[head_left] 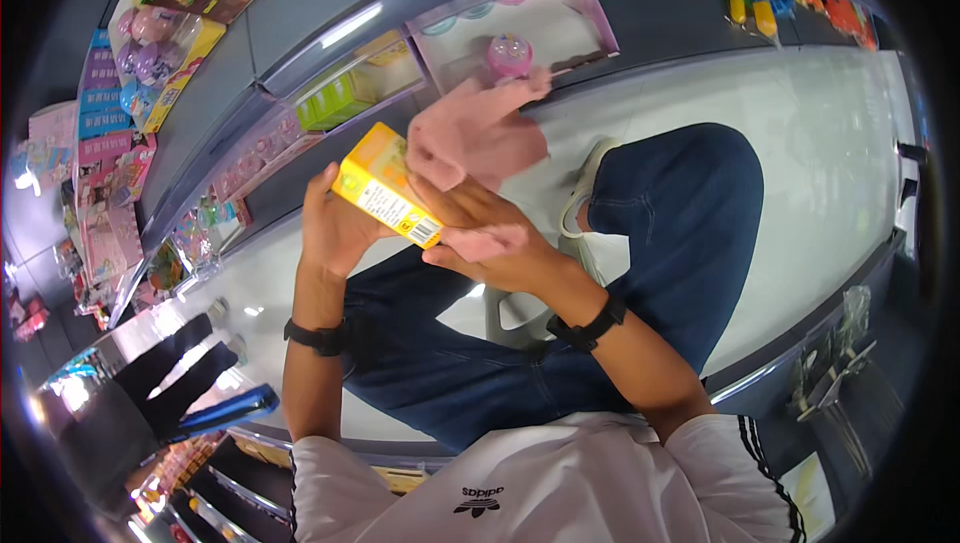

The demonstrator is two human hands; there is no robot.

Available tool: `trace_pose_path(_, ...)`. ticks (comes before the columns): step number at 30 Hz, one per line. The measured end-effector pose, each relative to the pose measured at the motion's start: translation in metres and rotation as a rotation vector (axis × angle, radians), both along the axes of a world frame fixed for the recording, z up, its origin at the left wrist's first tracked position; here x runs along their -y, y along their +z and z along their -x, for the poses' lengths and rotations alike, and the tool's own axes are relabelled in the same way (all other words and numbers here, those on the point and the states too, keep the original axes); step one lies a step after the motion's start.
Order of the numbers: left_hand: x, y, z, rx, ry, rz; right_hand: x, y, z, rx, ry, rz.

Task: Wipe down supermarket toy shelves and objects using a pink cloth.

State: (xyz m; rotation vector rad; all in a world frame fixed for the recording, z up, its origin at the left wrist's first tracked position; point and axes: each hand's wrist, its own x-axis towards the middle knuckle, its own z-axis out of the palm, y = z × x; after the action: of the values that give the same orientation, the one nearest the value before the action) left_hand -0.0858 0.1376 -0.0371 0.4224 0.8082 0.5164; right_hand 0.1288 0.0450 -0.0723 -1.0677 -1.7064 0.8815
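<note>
My left hand (341,235) supports a yellow carton box (379,190) from beneath and along its left end, the thumb raised beside one corner. A white printed panel with a barcode faces me on the box. My right hand (517,246) has a pink cloth (476,130) bunched in it and presses against the box's right side. One fold of the cloth hangs past the far side of the fingers, and a smaller piece shows between thumb and palm. The cloth hides part of the box's top.
Ahead is a shelf with an open display tray (442,70) holding a round pink toy (510,55). Green boxes (334,101) stand on the lower shelf to its left. Packaged toys (154,66) sit higher up. Between my legs is a grey stool (506,318). At left stands another person (161,363).
</note>
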Motion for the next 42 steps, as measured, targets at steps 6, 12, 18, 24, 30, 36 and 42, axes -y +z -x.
trace_pose_path(6, 0.006, 0.006, -0.005, -0.259, -0.038, -0.062, 0.001, 0.008, 0.007, 0.032, 0.048, 0.081)
trace_pose_path(12, -0.092, -0.054, 0.043, -0.605, 0.26, -0.095, 0.004, -0.006, -0.021, -0.698, -0.193, 0.563)
trace_pose_path(18, -0.239, -0.13, 0.145, -1.685, -0.116, -1.347, 0.018, -0.003, -0.027, -0.704, -0.175, 0.865)
trace_pose_path(24, -0.258, -0.163, 0.109, -2.088, -0.373, -1.249, 0.032, 0.0, -0.032, -0.533, -0.249, 0.748)
trace_pose_path(30, -0.263, -0.198, 0.059, -2.198, -0.633, -1.133, 0.033, -0.001, -0.042, -0.434, -0.287, 0.798)
trace_pose_path(36, -0.31, -0.241, 0.138, -2.084, -0.174, -1.655, 0.024, 0.01, -0.036, -0.513, -0.206, 0.787)
trace_pose_path(42, -0.261, -0.257, 0.075, -2.098, -0.147, -1.297, 0.038, -0.006, -0.034, -0.516, -0.218, 0.859)
